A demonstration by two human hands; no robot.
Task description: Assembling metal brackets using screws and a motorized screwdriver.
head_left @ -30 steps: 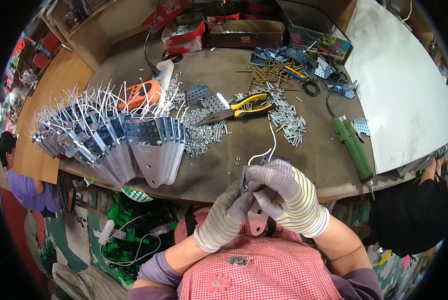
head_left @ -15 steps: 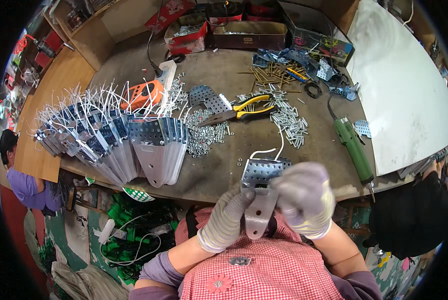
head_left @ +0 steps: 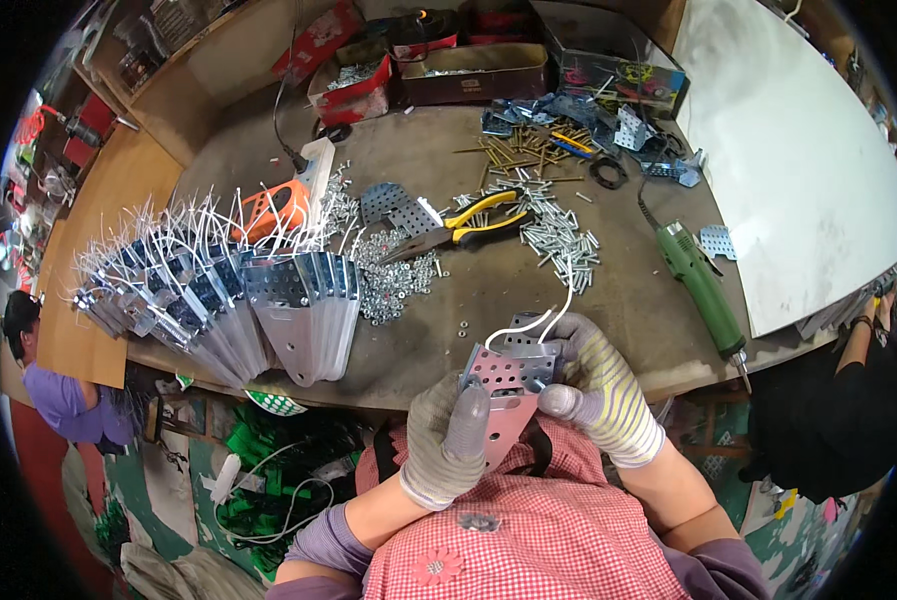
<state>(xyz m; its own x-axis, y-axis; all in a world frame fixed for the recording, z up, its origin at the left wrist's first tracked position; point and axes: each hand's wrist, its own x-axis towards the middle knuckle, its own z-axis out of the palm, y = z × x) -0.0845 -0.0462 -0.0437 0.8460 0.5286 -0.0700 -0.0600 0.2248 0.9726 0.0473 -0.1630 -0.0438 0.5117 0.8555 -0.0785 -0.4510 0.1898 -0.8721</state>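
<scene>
In front of the apron I hold a perforated metal bracket with a tapered lower plate and two white wires rising from its top. My left hand, in a striped grey glove, grips its left side, thumb along the front. My right hand, gloved alike, closes round the right side, fingers behind and thumb at the front edge. A small shiny screw shows at the right thumb tip, standing at the plate. Pliers with yellow-black handles lie beyond on the table, beside loose screws and a heap of nuts.
Finished-looking brackets with white wires stand in a packed row at left. A green electric screwdriver lies at right, near a white board. An orange device, a power strip and a red parts box sit farther back.
The right hand, blurred over the bracket's upper right before, has come down and now grips its right side. The bracket has tilted and moved slightly left and lower.
</scene>
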